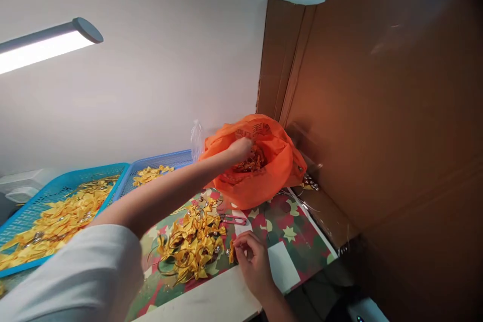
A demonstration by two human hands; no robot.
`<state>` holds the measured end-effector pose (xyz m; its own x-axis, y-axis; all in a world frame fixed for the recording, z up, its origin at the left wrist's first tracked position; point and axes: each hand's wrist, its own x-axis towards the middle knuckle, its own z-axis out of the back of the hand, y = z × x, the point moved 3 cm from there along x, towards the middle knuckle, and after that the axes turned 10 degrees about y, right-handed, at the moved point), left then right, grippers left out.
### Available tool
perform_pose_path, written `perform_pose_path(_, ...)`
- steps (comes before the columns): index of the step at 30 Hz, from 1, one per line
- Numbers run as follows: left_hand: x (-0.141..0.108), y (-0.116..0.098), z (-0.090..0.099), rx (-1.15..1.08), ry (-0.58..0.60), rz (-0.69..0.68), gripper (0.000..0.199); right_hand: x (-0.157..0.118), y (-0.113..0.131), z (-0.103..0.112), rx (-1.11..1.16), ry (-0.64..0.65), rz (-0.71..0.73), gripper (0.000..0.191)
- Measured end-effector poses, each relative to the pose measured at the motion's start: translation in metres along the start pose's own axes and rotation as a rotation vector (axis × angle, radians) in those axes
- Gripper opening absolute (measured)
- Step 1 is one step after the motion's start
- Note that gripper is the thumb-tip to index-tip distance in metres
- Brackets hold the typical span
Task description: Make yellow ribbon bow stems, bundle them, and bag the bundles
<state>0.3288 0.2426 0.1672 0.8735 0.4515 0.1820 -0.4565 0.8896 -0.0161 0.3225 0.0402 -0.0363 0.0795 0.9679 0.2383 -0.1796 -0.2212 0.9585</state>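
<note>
left hand [241, 150] in bag [253, 192], 1 o'clock of yellow pile [192, 246]; can't tell its grip. right hand [255, 262], pile's 4 o'clock, pinching bow [231, 252].

A loose, off-white sleeve [81, 266] covers the left upper arm, its plain cloth falling in soft folds with bluish-grey shading toward the bottom. It ends in a wide, rounded opening near the elbow. The left forearm [169, 188], right forearm [278, 306], left grip [241, 149] and right grip [253, 261] are bare.
</note>
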Motion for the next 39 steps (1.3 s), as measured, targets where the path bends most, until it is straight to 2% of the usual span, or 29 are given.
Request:
perform_pose_path(2, -0.032, -0.001, 0.009, 0.012, 0.048, -0.013, 0.023, -0.001, 0.000, 0.001, 0.000, 0.000, 0.006, 0.015)
perform_pose_path(4, -0.082, 0.002, 0.025, 0.030, 0.050, -0.039, 0.022, -0.001, 0.001, 0.001, -0.005, 0.001, 0.022, 0.014)
perform_pose_path(6, -0.146, 0.012, 0.045, 0.121, -0.080, -0.046, 0.022, -0.002, 0.001, 0.003, -0.024, 0.008, 0.042, 0.015)
perform_pose_path(7, -0.181, 0.022, 0.056, 0.162, -0.139, 0.013, 0.021, -0.004, 0.001, 0.004, -0.037, 0.015, 0.050, 0.015)
perform_pose_path(9, -0.254, 0.048, 0.074, 0.264, -0.195, 0.292, 0.020, -0.007, 0.000, 0.007, -0.066, 0.021, 0.068, 0.015)
perform_pose_path(10, -0.292, 0.060, 0.082, 0.319, -0.185, 0.466, 0.025, -0.009, -0.002, 0.009, -0.085, 0.018, 0.071, 0.015)
perform_pose_path(12, -0.369, 0.080, 0.091, 0.324, -0.073, 0.827, 0.036, -0.011, -0.006, 0.013, -0.118, 0.012, 0.086, 0.015)
perform_pose_path(14, -0.444, 0.086, 0.091, 0.192, 0.035, 1.128, 0.038, -0.011, -0.011, 0.016, -0.136, 0.002, 0.092, 0.014)
perform_pose_path(16, -0.505, 0.078, 0.086, 0.140, 0.062, 1.283, 0.037, -0.011, -0.012, 0.018, -0.174, -0.017, 0.111, 0.013)
perform_pose_path(19, -0.568, 0.058, 0.069, 0.080, 0.033, 1.423, 0.032, -0.010, 0.002, 0.019, -0.305, -0.112, 0.234, 0.007)
perform_pose_path(21, -0.593, 0.048, 0.055, 0.046, -0.011, 1.474, 0.029, -0.008, 0.020, 0.014, -0.400, -0.146, 0.350, 0.006)
perform_pose_path(22, -0.601, 0.046, 0.049, 0.030, -0.038, 1.490, 0.028, -0.006, 0.030, 0.008, -0.433, -0.122, 0.411, 0.008)
perform_pose_path(24, -0.609, 0.048, 0.036, -0.014, -0.089, 1.497, 0.029, -0.001, 0.049, -0.008, -0.466, -0.011, 0.521, 0.011)
perform_pose_path(27, -0.610, 0.063, 0.020, -0.079, -0.166, 1.480, 0.031, 0.008, 0.074, -0.045, -0.463, 0.210, 0.620, 0.012)
perform_pose_path(30, -0.604, 0.087, 0.008, -0.131, -0.216, 1.445, 0.027, 0.014, 0.094, -0.096, -0.400, 0.447, 0.646, 0.012)
perform_pose_path(34, -0.595, 0.120, -0.001, -0.197, -0.217, 1.397, 0.020, 0.020, 0.112, -0.178, -0.396, 0.885, 0.650, 0.017)
perform_pose_path(36, -0.593, 0.131, -0.005, -0.227, -0.201, 1.389, 0.022, 0.025, 0.120, -0.218, -0.456, 1.004, 0.595, 0.017)
perform_pose_path(39, -0.591, 0.138, -0.009, -0.245, -0.217, 1.400, 0.021, 0.028, 0.136, -0.276, -0.566, 1.103, 0.585, 0.016)
